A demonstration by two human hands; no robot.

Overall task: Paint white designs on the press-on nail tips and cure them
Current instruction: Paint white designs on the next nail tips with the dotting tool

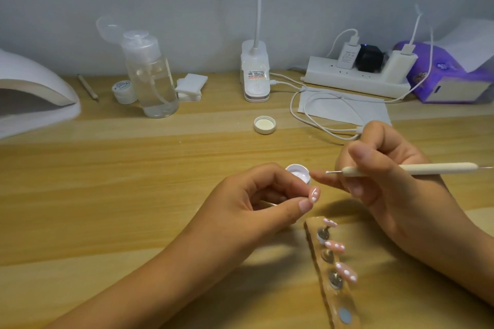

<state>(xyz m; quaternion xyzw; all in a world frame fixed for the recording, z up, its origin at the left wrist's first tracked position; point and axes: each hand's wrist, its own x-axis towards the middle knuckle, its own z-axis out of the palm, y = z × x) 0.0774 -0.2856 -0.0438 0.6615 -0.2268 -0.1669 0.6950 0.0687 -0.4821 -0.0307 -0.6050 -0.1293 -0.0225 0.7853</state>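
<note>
here the left hand [256,200] pinches a dotted nail tip [394,193] beside the right hand [395,168], gripping the dotting pen [427,169].

No word or number here can be read with certainty. The lid of the small white jar [123,87] carries a line of dark script lettering, too small to make out. A white sticker [255,74] with red and black print sits on the clip-lamp base [255,91], its characters blurred. The white charger [347,57] plugged into the power strip [347,80] bears rows of fine grey print, illegible. The purple tissue pack [425,75] shows small pale emblems, unreadable
</note>
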